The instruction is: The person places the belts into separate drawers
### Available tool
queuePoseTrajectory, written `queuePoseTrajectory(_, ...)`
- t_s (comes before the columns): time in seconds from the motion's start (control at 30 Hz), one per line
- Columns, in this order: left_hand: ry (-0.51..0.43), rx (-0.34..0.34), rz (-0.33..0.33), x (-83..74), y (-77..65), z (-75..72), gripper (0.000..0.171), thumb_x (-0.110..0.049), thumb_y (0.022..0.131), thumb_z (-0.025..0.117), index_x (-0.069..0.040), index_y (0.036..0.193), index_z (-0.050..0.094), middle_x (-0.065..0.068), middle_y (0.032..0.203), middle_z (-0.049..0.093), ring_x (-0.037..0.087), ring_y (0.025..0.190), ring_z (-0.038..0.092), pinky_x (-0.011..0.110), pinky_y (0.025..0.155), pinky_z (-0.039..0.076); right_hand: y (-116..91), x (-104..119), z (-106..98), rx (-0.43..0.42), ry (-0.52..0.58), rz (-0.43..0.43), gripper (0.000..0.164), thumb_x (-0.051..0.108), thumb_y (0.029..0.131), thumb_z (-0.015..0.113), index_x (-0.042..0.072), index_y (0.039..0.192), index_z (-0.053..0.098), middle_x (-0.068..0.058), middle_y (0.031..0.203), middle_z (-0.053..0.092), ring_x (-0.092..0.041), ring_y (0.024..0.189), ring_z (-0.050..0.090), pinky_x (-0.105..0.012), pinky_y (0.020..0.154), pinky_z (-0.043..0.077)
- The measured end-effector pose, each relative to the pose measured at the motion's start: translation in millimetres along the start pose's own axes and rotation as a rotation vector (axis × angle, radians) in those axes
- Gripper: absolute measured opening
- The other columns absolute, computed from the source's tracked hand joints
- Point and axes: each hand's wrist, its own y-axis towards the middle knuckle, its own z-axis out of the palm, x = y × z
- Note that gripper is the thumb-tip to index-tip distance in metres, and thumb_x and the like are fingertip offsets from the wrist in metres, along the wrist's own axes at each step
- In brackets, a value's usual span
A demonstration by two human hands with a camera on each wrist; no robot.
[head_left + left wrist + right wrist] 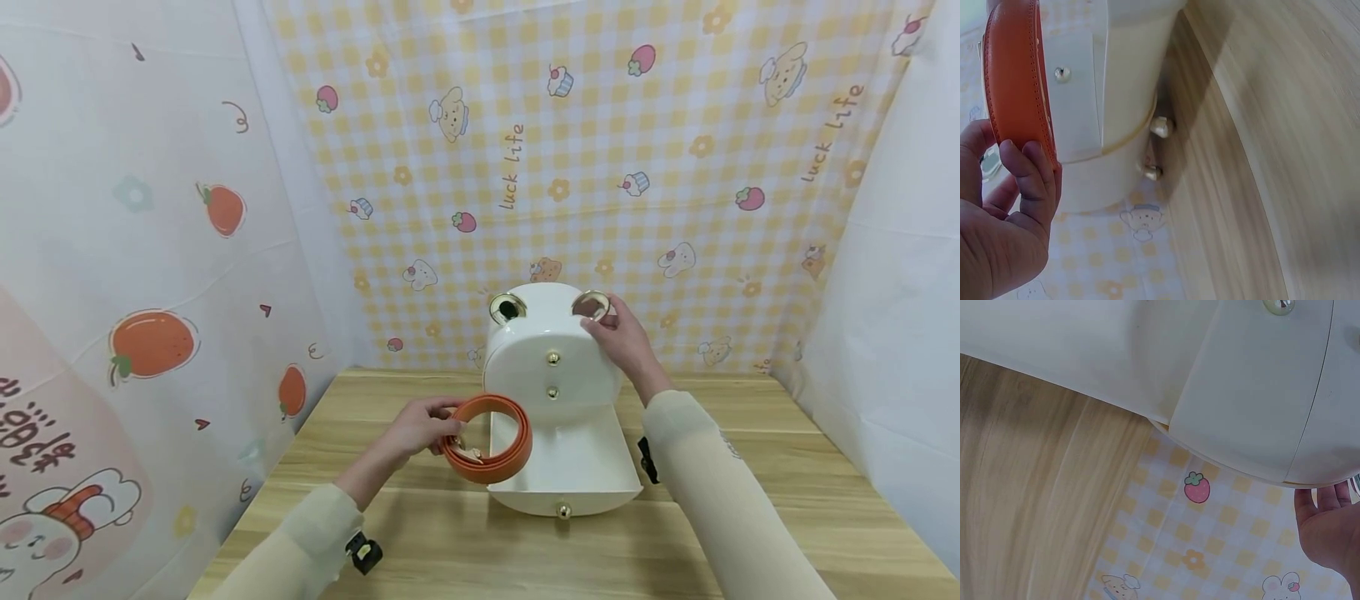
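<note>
My left hand (422, 427) holds a coiled orange belt (491, 472) by its left side, in front of a white drawer box (517, 371). In the left wrist view, the thumb and fingers pinch the stitched orange strap (1015, 75) near its lower edge. A gold buckle part (471, 454) shows inside the coil. The box's bottom drawer (573, 458) is pulled out toward me, and the coil overlaps its left part. My right hand (626, 340) grips the box's upper right edge beside a gold-rimmed round ear (591, 305). Some of its fingertips are hidden behind the box.
A second gold-rimmed ear (507, 309) stands on the box's top left. Gold knobs (553, 358) dot the front, one of them on the pulled-out drawer. The wooden table (420, 542) meets a checked cloth (420, 242) behind and patterned cloth (270, 250) on the left.
</note>
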Motion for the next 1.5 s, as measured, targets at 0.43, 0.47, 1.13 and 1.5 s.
queuePoseTrajectory(0.43,-0.005,0.036,0.001,-11.2,14.1,32.7,0.041,-0.013,0.086,0.075,-0.007,0.126,0.068,0.008,0.086,0.065,0.014,0.057,0.057,0.025,0.049,0.049,-1,0,1,-0.007,-0.004,0.013,0.061,0.028,0.099,0.062,0.014,0.152,0.035,-0.025,0.125,0.061,-0.037,0.108,0.062,-0.042,0.087,0.051)
queuePoseTrajectory(0.47,-0.008,0.037,0.001,-12.2,15.1,35.2,0.042,-0.013,0.085,0.075,-0.007,0.126,0.068,0.008,0.087,0.065,0.014,0.057,0.057,0.025,0.049,0.05,-1,0,1,-0.007,-0.003,0.015,0.061,0.028,0.099,0.062,0.014,0.152,0.035,-0.025,0.125,0.061,-0.037,0.108,0.062,-0.042,0.087,0.051)
queuePoseTrajectory(1.13,-0.041,0.044,0.038,-11.4,33.5,75.0,0.039,-0.007,0.084,0.075,-0.004,0.122,0.069,0.006,0.075,0.066,0.011,0.05,0.056,0.023,0.044,0.047,0,-2,1,-0.002,-0.002,0.016,0.062,0.027,0.099,0.062,0.014,0.153,0.034,-0.027,0.128,0.059,-0.04,0.113,0.06,-0.048,0.091,0.051)
queuePoseTrajectory(1.5,0.016,0.006,0.02,-9.0,37.7,85.1,0.036,-0.009,0.084,0.077,-0.005,0.119,0.07,0.005,0.073,0.067,0.011,0.05,0.056,0.023,0.044,0.048,1,-2,2,-0.006,-0.004,0.005,0.058,0.027,0.099,0.062,0.014,0.15,0.037,-0.026,0.125,0.06,-0.038,0.11,0.06,-0.044,0.088,0.051)
